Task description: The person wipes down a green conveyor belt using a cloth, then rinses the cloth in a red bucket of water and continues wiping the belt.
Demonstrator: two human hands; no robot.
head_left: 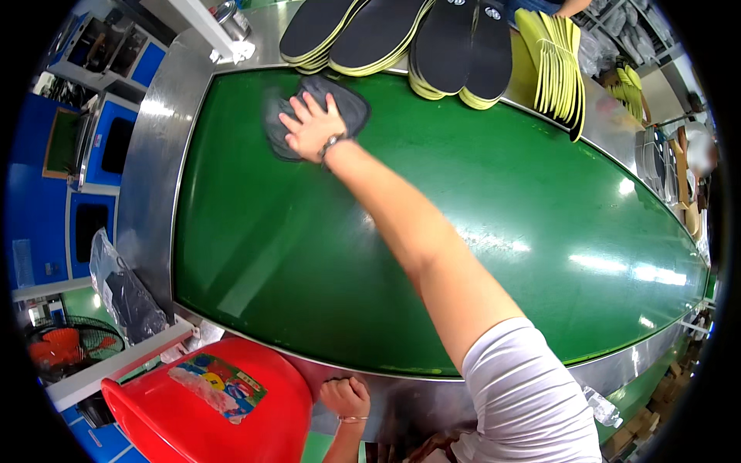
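My right hand (315, 130) lies flat with spread fingers on a dark grey cloth (353, 109), pressing it against the green belt surface (432, 255) near its far left corner. The cloth's left edge is slightly blurred. A dark band circles my right wrist, and the arm stretches across the green surface from the lower right. My left hand (345, 397) is closed in a fist at the near metal edge, beside a red plastic bin (270, 386). Nothing shows between its fingers.
Stacks of black insoles with yellow-green edges (382, 35) line the far rim, and a fanned stack (559, 65) stands farther right. A metal can (231, 21) sits at the far left. A plastic bottle (602, 407) is near the front right, and a fan (73, 347) is at left.
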